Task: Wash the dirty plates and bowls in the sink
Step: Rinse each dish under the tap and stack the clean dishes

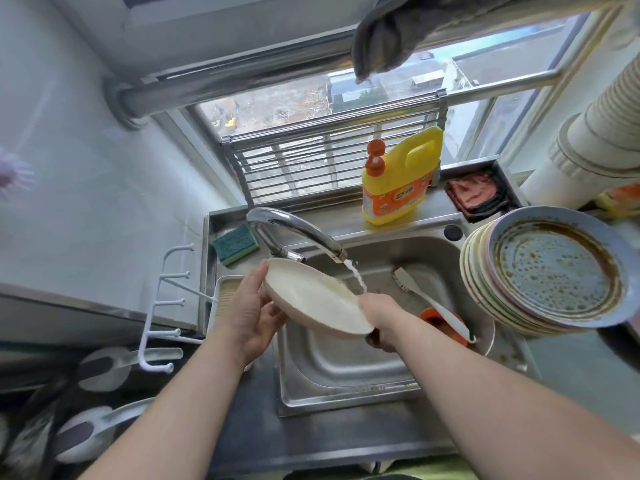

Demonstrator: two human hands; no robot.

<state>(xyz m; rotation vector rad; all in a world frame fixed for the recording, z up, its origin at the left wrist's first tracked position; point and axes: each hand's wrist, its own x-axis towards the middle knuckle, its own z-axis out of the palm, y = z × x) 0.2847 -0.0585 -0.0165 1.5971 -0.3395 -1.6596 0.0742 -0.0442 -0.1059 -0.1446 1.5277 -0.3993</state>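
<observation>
A cream plate (311, 299) is held tilted over the steel sink (346, 368). My left hand (252, 313) grips its left rim, thumb on top and fingers underneath. My right hand (379, 317) holds the right rim, and water from the faucet (294, 230) runs onto that hand and the plate's edge. To the right of the sink stands a stack of dirty plates (550, 271); the top one is blue with brown residue.
A yellow detergent jug (398, 178) stands on the sink's back ledge, a green sponge (235, 244) at its left corner. A white brush (433, 299) and an orange item (438, 320) lie in the basin. A white rack (166, 306) hangs at left.
</observation>
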